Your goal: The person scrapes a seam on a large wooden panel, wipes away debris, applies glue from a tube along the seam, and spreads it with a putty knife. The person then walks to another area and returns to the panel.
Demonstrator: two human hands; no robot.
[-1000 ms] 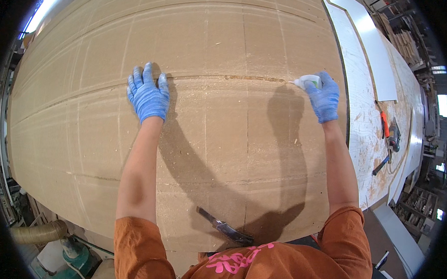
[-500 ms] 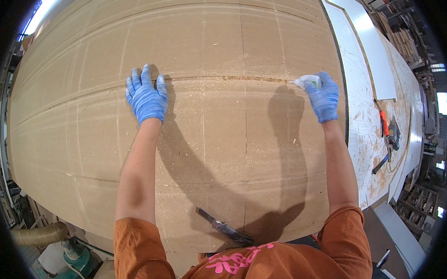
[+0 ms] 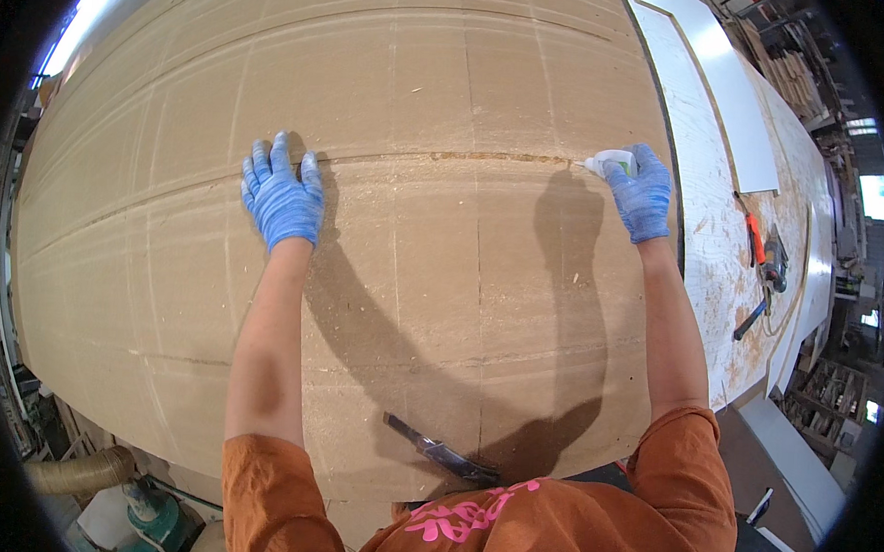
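Observation:
A large brown board (image 3: 383,264) lies before me, with straight grooves cut across it. My left hand (image 3: 286,198), in a blue and white glove, rests on the board over one groove, its fingers spread. At the right, my gloved right hand (image 3: 643,191) is wrapped round a small white squeeze bottle (image 3: 613,162). The bottle is tilted on its side, its nozzle pointing left at the right end of that groove. Along the groove left of the nozzle runs a rough, yellowish-brown strip (image 3: 496,157). Wood crumbs are scattered around it.
Near my body a dark-handled tool with a flat blade (image 3: 441,452) lies on the board. On the dusty white surface to the right are an orange-handled tool (image 3: 754,237), a power tool (image 3: 775,261) and a hammer (image 3: 751,319). A ribbed hose (image 3: 83,468) is at lower left.
The nozzle has shifted very slightly right relative to the groove, with my right hand still around the bottle. My left hand stays spread on the board. The view has moved a little.

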